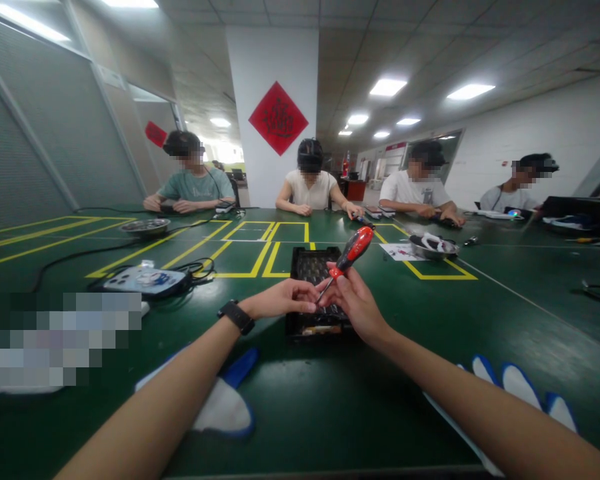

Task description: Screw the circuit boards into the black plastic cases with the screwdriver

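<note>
A long green bench point(430, 347) marked with yellow tape lines fills the lower half of the frame, and four other people sit along its far edge in the upper middle, each bent over small work of their own. At centre frame a black tray point(311, 265) of small parts lies flat on the bench, directly beyond the wearer's hands, apparently so that it stays within easy reach. Two white gloves with blue fingertips lie unworn on the bench, one point(225, 403) at lower centre under the left forearm, the other point(515, 390) at lower right, partly covered by the right forearm. The right hand point(357, 303) is closed round the shaft of a red-handled screwdriver point(353, 250), handle tilted up and away toward the upper right, a grip that leaves the tip free. The left hand point(283, 299), a dark watch point(236, 315) on its wrist, meets that tip with fingers pinched together; whether they hold a screw or only steady the blade is too small to tell. The tray's near half is hidden behind both hands, and a blurred patch covers the bench at lower left.
</note>
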`<move>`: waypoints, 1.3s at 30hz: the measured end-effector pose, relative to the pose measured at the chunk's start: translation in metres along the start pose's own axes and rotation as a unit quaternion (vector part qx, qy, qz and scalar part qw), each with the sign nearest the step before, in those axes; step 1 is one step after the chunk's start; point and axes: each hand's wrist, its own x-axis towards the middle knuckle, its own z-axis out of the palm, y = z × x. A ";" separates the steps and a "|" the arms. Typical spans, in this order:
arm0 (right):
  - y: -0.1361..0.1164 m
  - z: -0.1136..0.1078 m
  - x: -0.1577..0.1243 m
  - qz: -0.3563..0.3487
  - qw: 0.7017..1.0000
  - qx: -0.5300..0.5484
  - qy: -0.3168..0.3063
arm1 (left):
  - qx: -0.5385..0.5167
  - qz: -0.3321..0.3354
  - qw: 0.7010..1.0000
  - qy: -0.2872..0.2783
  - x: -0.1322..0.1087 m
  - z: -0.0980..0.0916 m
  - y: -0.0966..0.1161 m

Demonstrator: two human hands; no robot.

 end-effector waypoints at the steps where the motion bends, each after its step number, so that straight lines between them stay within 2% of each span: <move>1: 0.000 0.000 0.000 -0.002 1.000 -0.001 -0.004 | 0.002 -0.005 1.000 0.013 0.000 0.001 -0.001; 5: 0.000 0.001 -0.001 0.002 1.000 -0.005 -0.016 | 0.025 -0.017 0.999 0.026 0.000 0.000 -0.004; 12: -0.002 0.001 -0.003 0.015 0.999 -0.006 -0.028 | 0.026 0.007 0.999 -0.037 -0.002 -0.002 0.002; 18: -0.002 0.002 -0.003 0.008 0.999 -0.013 -0.031 | 0.051 -0.015 0.999 0.007 -0.001 0.001 -0.002; 24: -0.001 0.001 -0.003 0.015 0.999 0.005 -0.036 | 0.047 -0.007 0.998 -0.046 -0.002 -0.003 0.000; 31: -0.002 0.003 -0.003 0.010 0.999 -0.005 -0.030 | 0.049 -0.001 0.999 -0.004 0.001 0.002 0.000; 34: -0.003 0.003 -0.003 0.016 0.999 -0.003 -0.035 | 0.045 -0.016 0.999 -0.011 0.000 -0.001 -0.004; 37: -0.003 0.003 -0.003 0.013 0.999 0.003 -0.035 | 0.024 -0.019 0.999 -0.041 -0.001 -0.003 -0.003; 39: -0.003 0.002 -0.003 0.008 0.999 0.004 -0.032 | 0.022 -0.009 0.999 -0.035 0.000 -0.002 -0.001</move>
